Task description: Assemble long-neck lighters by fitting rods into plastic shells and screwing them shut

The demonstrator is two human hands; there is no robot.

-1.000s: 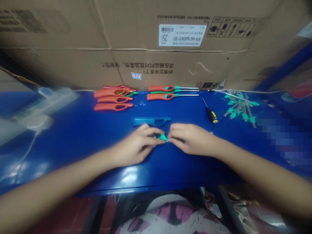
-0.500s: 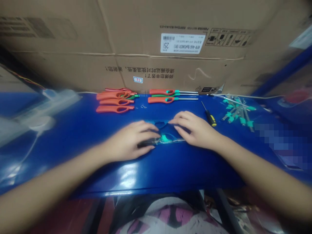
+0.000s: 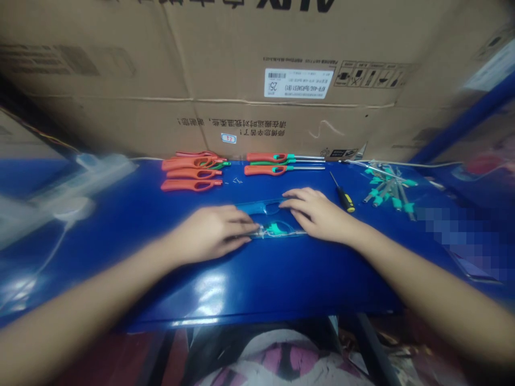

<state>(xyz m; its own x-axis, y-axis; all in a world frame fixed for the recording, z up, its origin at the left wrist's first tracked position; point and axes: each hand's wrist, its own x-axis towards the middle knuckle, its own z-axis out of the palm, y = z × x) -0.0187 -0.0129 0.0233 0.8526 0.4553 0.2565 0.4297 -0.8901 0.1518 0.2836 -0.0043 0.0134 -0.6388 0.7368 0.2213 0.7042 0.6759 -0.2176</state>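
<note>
An opened blue gas lighter lies on the blue table in front of me. Its lower half [image 3: 295, 233] holds a green trigger [image 3: 277, 229] and thin inner parts; the other blue shell half [image 3: 257, 208] lies just beyond it. My left hand [image 3: 215, 229] is closed over the left end of the lower half, thumb and fingers pinched near the inner parts, and hides that end. At the right end, my right hand [image 3: 317, 214] curls its thumb and fingers on the lower half, with the fingertips reaching close to the far shell half.
Orange lighter handles [image 3: 191, 185] lie at the back left, beside tiny metal pieces [image 3: 237, 180]. Lighters with metal tubes [image 3: 267, 170] lie at the back middle. A screwdriver [image 3: 344, 197], green-ended tubes [image 3: 388, 187] and a power strip [image 3: 68, 198] are around. A cardboard box [image 3: 225, 53] stands behind.
My left hand has slid slightly left, so more of the far blue shell half shows. My right hand stays at the right end. The camera has tipped up a little.
</note>
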